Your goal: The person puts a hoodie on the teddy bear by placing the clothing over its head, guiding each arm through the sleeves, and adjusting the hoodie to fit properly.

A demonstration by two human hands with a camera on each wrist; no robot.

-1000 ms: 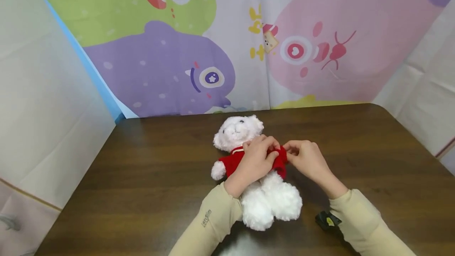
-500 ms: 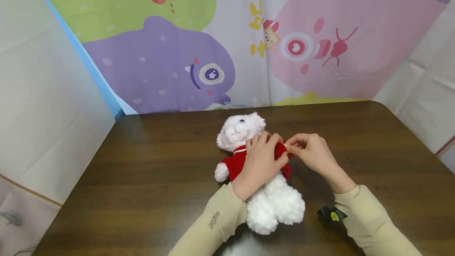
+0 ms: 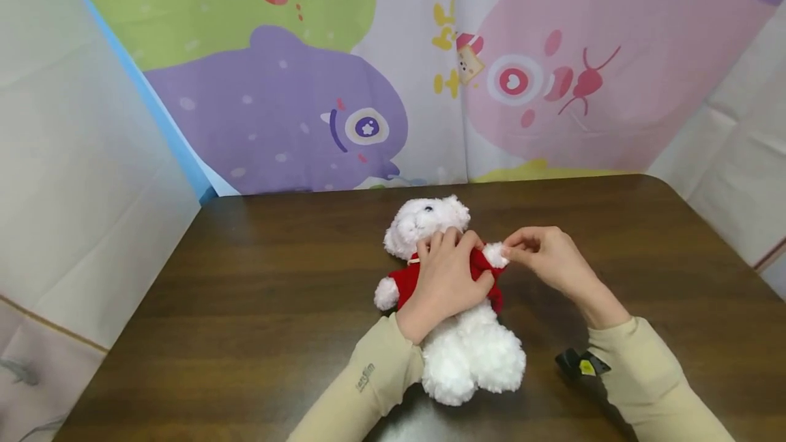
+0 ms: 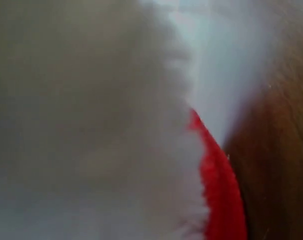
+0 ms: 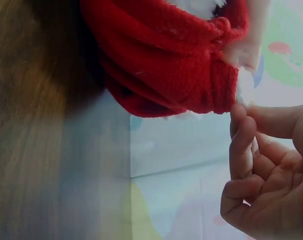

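A white plush teddy bear (image 3: 473, 353) lies on its back on the table, its head toward the wall. It wears a red sweater (image 3: 407, 281); in the right wrist view the sweater's sleeve (image 5: 224, 87) reaches almost to the paw. Across the bear's chest, my left hand (image 3: 443, 278) holds it with bent fingers, thumb toward the bear's sleeved arm. My right hand (image 3: 549, 261) pinches the tip of the white paw (image 3: 495, 255) between thumb and forefinger. The left wrist view is mostly blurred white fur, with a strip of red cloth (image 4: 219, 185).
The brown wooden table (image 3: 264, 292) extends around the bear. A black object with a yellow-green mark (image 3: 580, 363) sits beside my right sleeve. A cartoon-printed curtain (image 3: 295, 108) hangs behind the table's far edge, with pale sheets on both sides.
The white paw now shows outside the red sleeve, pinched by my right hand, which has moved a little right. The bear has shifted slightly right; my left hand remains on its chest.
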